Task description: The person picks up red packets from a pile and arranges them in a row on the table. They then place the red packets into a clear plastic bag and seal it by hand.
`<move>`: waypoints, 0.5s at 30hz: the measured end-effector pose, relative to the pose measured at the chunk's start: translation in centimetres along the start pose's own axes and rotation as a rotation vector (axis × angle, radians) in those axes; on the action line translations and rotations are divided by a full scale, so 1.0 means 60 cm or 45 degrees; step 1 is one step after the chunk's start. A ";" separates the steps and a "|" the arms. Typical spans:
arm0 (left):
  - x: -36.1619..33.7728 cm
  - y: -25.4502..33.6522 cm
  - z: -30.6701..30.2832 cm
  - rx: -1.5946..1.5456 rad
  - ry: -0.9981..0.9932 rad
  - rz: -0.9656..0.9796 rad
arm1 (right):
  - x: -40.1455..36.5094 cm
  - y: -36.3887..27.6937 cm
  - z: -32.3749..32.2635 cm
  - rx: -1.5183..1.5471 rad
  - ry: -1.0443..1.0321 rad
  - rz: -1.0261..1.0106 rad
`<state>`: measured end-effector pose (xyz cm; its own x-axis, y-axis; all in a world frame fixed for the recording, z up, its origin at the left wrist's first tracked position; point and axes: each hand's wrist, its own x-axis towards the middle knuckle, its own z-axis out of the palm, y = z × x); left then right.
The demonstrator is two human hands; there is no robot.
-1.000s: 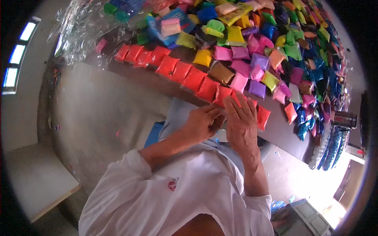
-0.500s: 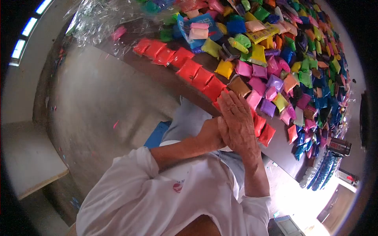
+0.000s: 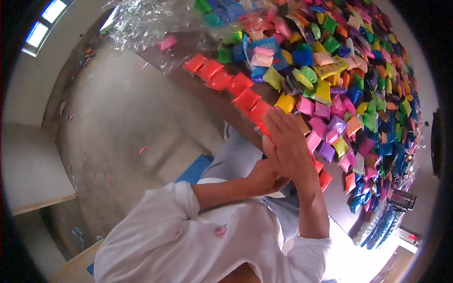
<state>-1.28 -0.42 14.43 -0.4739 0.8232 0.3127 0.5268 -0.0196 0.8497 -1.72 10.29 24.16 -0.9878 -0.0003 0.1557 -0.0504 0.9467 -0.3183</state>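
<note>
Since a second ago the right hand [image 3: 288, 144] has slid over the left hand [image 3: 262, 178], which then lay beside it. Its fingers are stretched flat over the row of red packets [image 3: 238, 85]. The left hand curls beneath, its grip hidden. That row hugs the near edge of the dark surface [image 3: 191, 81], with a bare strip alongside. Behind it, mixed coloured packets [image 3: 358, 94] crowd tightly, so open room lies only toward the floor [image 3: 118, 132]. The red packets are small, plump, glossy squares, laid overlapping.
</note>
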 end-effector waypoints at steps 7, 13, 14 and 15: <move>-0.002 -0.005 0.004 -0.006 0.010 0.041 | 0.055 0.003 0.050 -0.059 0.054 -0.130; -0.003 -0.004 -0.003 -0.050 -0.088 -0.008 | 0.076 0.000 0.061 -0.184 0.012 -0.158; -0.004 -0.005 -0.001 -0.046 -0.082 -0.009 | 0.079 -0.003 0.055 -0.189 0.005 -0.149; -0.005 -0.005 0.002 -0.044 -0.046 0.001 | 0.085 -0.007 0.049 -0.189 0.008 -0.156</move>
<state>-1.18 -0.59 14.02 -0.4473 0.8432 0.2983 0.5024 -0.0391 0.8637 -7.16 8.95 22.31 -0.9747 -0.1172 0.1905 -0.1478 0.9768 -0.1549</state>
